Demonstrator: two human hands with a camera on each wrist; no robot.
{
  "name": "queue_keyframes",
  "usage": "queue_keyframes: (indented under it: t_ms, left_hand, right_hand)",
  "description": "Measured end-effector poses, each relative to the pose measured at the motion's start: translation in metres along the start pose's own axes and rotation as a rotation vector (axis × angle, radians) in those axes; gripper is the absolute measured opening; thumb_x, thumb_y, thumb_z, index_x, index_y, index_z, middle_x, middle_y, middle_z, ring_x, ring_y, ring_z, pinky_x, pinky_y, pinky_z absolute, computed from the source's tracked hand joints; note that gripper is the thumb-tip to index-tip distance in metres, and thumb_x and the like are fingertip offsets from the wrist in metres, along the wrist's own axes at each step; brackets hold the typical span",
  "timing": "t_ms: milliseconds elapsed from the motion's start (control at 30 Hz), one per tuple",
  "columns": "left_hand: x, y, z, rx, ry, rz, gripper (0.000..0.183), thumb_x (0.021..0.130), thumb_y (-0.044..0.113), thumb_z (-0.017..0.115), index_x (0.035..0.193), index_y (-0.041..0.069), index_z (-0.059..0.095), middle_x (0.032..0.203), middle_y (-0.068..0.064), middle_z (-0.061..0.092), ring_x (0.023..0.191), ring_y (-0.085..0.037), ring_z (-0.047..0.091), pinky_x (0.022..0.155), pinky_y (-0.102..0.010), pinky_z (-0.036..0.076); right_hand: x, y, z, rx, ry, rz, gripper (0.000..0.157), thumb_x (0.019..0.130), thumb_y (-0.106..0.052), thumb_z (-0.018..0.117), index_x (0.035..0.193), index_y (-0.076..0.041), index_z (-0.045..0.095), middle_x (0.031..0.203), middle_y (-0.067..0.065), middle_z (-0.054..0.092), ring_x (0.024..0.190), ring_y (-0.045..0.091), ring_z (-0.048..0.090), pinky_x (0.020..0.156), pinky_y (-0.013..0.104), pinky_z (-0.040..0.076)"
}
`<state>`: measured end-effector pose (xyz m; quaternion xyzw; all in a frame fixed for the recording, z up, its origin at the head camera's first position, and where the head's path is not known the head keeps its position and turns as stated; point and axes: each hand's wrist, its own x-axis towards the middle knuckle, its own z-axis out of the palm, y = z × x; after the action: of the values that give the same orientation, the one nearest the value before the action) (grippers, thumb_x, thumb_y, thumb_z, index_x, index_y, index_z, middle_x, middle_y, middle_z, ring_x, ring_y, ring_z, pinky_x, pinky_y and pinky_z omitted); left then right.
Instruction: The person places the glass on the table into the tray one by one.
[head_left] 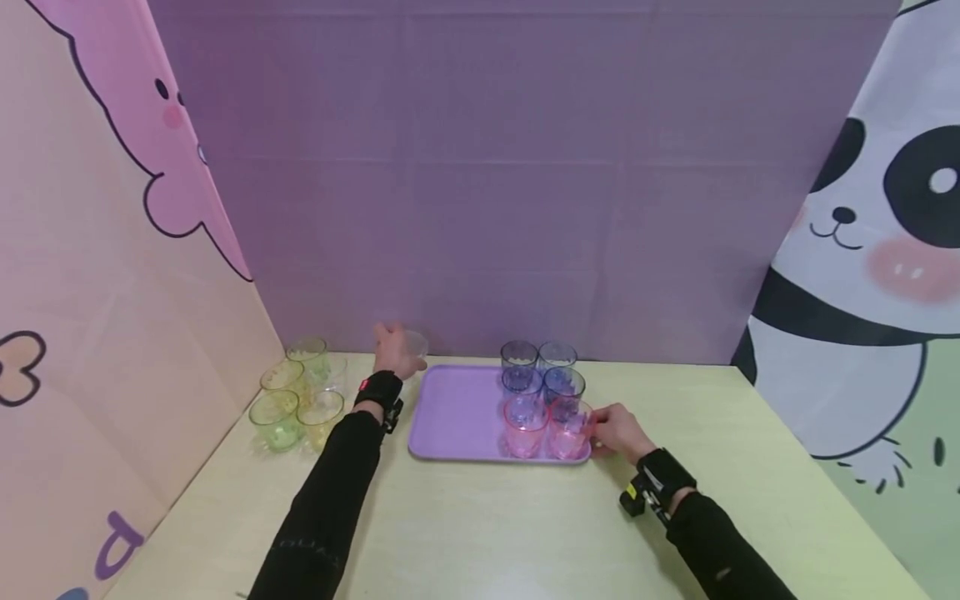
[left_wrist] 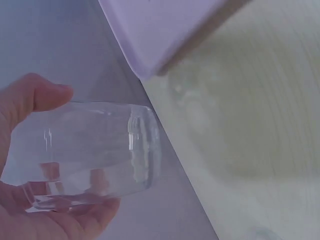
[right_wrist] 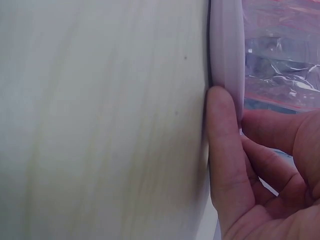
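Observation:
My left hand (head_left: 397, 354) holds a clear glass (left_wrist: 95, 145) beyond the tray's left back corner. The glass is tipped on its side in the left wrist view, thumb on one side and fingers on the other. At the front right corner of the purple tray (head_left: 453, 417), my right hand (head_left: 618, 432) pinches the rim. One finger (right_wrist: 227, 150) lies along the rim's outer side. Close beside that hand, two pink glasses (head_left: 525, 429) stand at the tray's front right. Several blue and grey glasses (head_left: 564, 385) stand behind them.
Left of the tray, several green and yellow glasses (head_left: 274, 421) are grouped by the left wall, with a clear glass (head_left: 337, 375) among them. A purple backdrop (head_left: 465, 208) rises at the table's back edge. Pale tabletop (head_left: 480, 533) lies in front of the tray.

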<state>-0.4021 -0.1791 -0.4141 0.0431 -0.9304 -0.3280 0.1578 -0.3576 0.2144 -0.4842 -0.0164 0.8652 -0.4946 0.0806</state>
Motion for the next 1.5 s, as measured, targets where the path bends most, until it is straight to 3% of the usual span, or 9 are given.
queue_keyframes:
  t_ms: [333,500,733,933,1067,1333,1500]
  left_hand:
    - [-0.008,0.018,0.016,-0.077,-0.035,0.018,0.076,0.063,0.023,0.082,0.126,0.000,0.048,0.124,-0.022,0.037,0.110,-0.039,0.043,0.092,-0.047,0.039]
    - [-0.009,0.024,0.029,-0.174,-0.019,0.050,0.081,0.065,0.025,0.081,0.132,0.000,0.041,0.130,-0.022,0.038,0.117,-0.035,0.040,0.095,-0.043,0.039]
    - [-0.007,0.035,0.047,-0.269,0.013,0.110,0.080,0.059,0.023,0.084,0.125,-0.005,0.047,0.118,-0.023,0.054,0.108,-0.036,0.050,0.090,-0.043,0.043]
    - [-0.006,0.042,0.057,-0.352,-0.031,0.112,0.082,0.058,0.015,0.085,0.128,0.000,0.044,0.128,-0.022,0.048,0.118,-0.035,0.044,0.098,-0.042,0.037]
    - [-0.006,0.048,0.063,-0.419,-0.053,0.086,0.079,0.059,0.011,0.084,0.126,0.000,0.044,0.128,-0.022,0.047,0.118,-0.034,0.043,0.098,-0.040,0.036]
    - [-0.013,0.057,0.074,-0.473,-0.066,-0.059,0.076,0.063,0.015,0.082,0.125,-0.003,0.043,0.123,-0.021,0.050,0.111,-0.033,0.048,0.094,-0.041,0.040]
    - [-0.015,0.056,0.083,-0.502,-0.055,-0.059,0.072,0.064,0.010,0.082,0.123,-0.004,0.043,0.124,-0.022,0.050,0.114,-0.036,0.047,0.096,-0.042,0.039]
  right_hand:
    - [0.002,0.002,-0.001,-0.006,0.001,-0.002,0.010,0.077,0.006,0.056,0.079,0.003,0.066,0.073,0.011,0.062,0.063,0.020,0.062,0.056,0.034,0.055]
    - [0.003,0.002,-0.001,0.002,-0.009,-0.002,0.011,0.077,0.006,0.055,0.078,0.003,0.065,0.074,0.011,0.062,0.063,0.020,0.062,0.056,0.034,0.055]
    - [0.002,0.002,-0.001,-0.002,-0.005,0.005,0.011,0.078,0.005,0.056,0.080,0.003,0.066,0.076,0.012,0.062,0.064,0.020,0.062,0.056,0.033,0.055]
    - [0.002,0.001,-0.002,0.003,-0.016,0.012,0.012,0.078,0.005,0.055,0.082,0.003,0.066,0.078,0.012,0.063,0.066,0.020,0.062,0.057,0.034,0.055]
    - [0.002,0.001,-0.003,-0.001,-0.015,0.001,0.010,0.078,0.004,0.057,0.080,0.002,0.066,0.076,0.011,0.063,0.065,0.020,0.062,0.057,0.033,0.055]
    - [0.000,-0.002,-0.003,-0.007,-0.008,-0.011,0.012,0.078,0.006,0.054,0.075,0.001,0.065,0.073,0.010,0.062,0.064,0.020,0.061,0.056,0.033,0.055]
    - [-0.003,-0.003,-0.003,-0.003,-0.015,-0.008,0.011,0.078,0.006,0.054,0.075,0.002,0.064,0.074,0.011,0.062,0.064,0.020,0.061,0.056,0.033,0.055]
